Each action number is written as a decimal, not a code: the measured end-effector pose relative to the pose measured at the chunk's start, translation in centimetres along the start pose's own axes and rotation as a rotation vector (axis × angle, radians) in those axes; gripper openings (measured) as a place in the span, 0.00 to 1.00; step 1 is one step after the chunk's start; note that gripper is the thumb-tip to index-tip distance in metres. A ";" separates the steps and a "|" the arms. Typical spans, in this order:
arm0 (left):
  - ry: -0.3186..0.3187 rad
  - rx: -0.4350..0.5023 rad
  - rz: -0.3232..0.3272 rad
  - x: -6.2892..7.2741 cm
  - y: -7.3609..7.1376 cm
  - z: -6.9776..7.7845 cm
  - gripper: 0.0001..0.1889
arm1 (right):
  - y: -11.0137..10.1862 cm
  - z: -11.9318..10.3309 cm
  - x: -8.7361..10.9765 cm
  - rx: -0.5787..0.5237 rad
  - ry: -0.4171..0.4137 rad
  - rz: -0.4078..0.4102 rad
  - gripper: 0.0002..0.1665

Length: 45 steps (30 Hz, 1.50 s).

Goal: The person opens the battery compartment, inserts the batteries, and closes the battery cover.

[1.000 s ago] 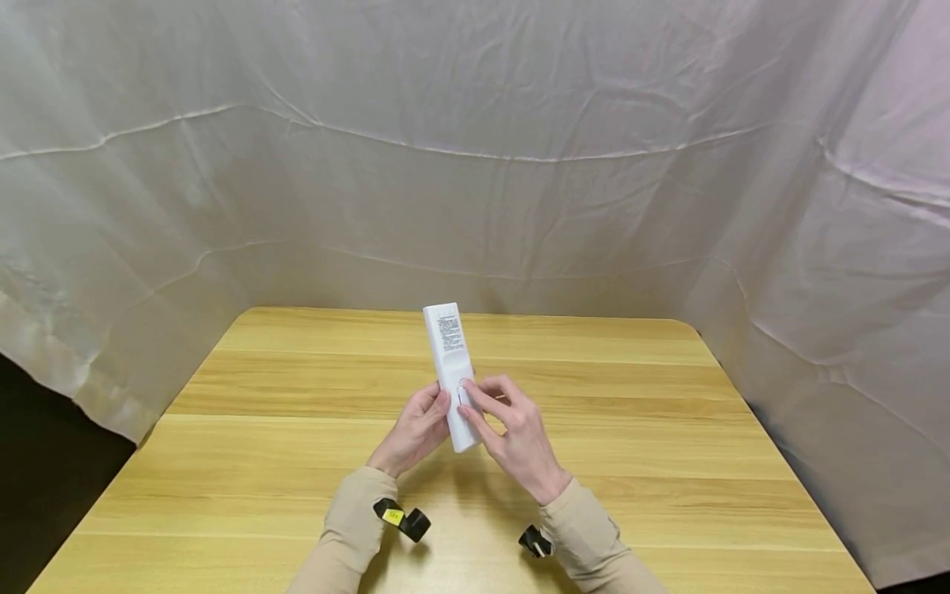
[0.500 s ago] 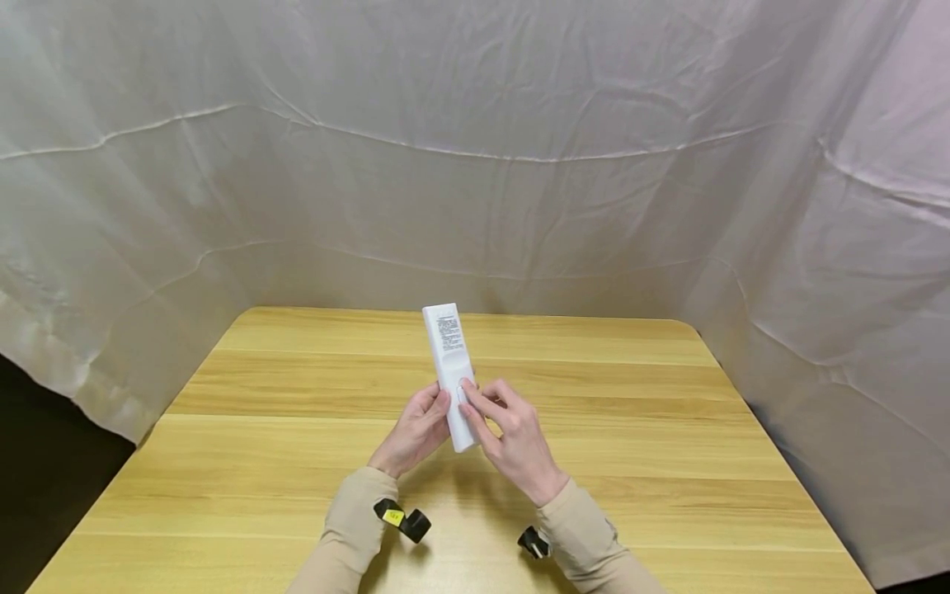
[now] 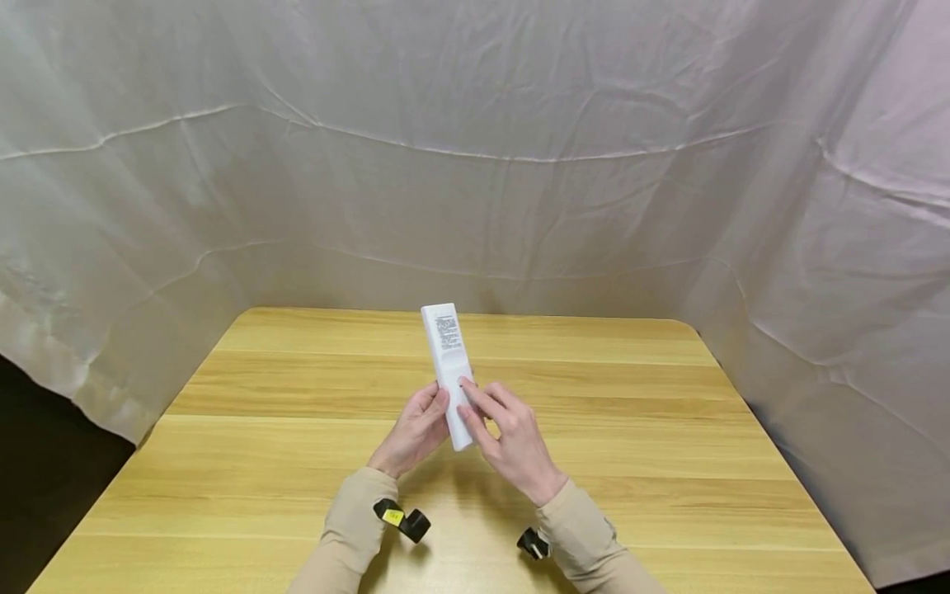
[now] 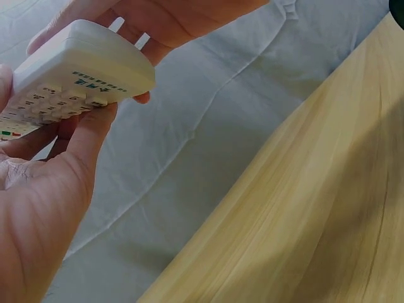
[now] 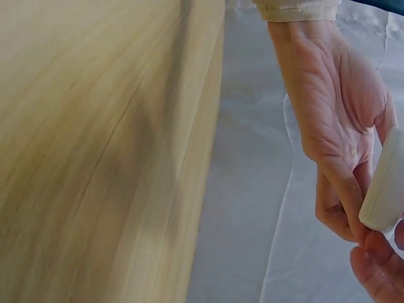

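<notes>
A white remote control (image 3: 449, 351) is held above the table with its back, bearing printed text, towards the head camera. My left hand (image 3: 412, 431) grips its left edge, thumb along the side. In the left wrist view the remote's button face (image 4: 57, 101) points down. My right hand (image 3: 515, 441) is at the lower back, thumb and forefinger spread along what looks like a white battery cover, its outline hard to make out. Two thin white tabs (image 4: 142, 41) stick out behind the remote beside the right fingers. The right wrist view shows only the remote's end (image 5: 384, 189).
A light wooden table (image 3: 297, 478) lies under both hands. Pale grey cloth (image 3: 475, 165) hangs around its back and sides. A small black camera (image 3: 404, 520) is strapped to the left wrist and another (image 3: 533, 544) to the right.
A narrow dark gap seen between the right thumb and forefinger on the remote's back has shrunk to a small dark spot. The right fingers shifted slightly; the left hand keeps its hold.
</notes>
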State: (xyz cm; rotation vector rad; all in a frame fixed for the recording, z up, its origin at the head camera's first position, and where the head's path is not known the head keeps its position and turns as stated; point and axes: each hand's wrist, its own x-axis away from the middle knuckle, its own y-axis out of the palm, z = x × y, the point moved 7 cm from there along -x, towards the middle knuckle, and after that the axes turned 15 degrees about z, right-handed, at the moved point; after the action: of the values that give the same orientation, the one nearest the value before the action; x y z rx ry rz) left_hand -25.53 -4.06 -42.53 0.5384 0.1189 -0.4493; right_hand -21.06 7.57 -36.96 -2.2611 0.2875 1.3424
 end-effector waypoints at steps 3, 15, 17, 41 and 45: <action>-0.025 -0.079 0.049 -0.2 -0.4 -0.1 0.35 | -0.3 0.6 -0.2 -0.024 0.021 0.041 0.21; -0.082 -0.516 0.468 -0.7 -2.5 -0.1 0.27 | -2.5 3.6 -1.0 -0.005 0.087 0.208 0.07; -0.056 -0.586 0.508 -0.7 -2.6 0.0 0.25 | -2.6 3.9 -1.0 0.000 0.096 0.211 0.07; -0.125 -1.576 0.645 1.3 -6.0 0.7 0.20 | -2.6 5.4 -0.6 0.059 0.202 0.170 0.07; -0.130 -1.628 0.649 1.4 -6.3 0.6 0.20 | -2.5 5.4 -0.5 0.072 0.206 0.163 0.07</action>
State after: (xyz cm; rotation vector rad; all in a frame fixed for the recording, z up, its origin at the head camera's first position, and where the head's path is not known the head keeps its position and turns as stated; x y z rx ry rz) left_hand -27.08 -9.71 -45.28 -1.0452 0.1384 0.3215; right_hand -24.40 12.46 -37.87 -2.3590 0.5932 1.1555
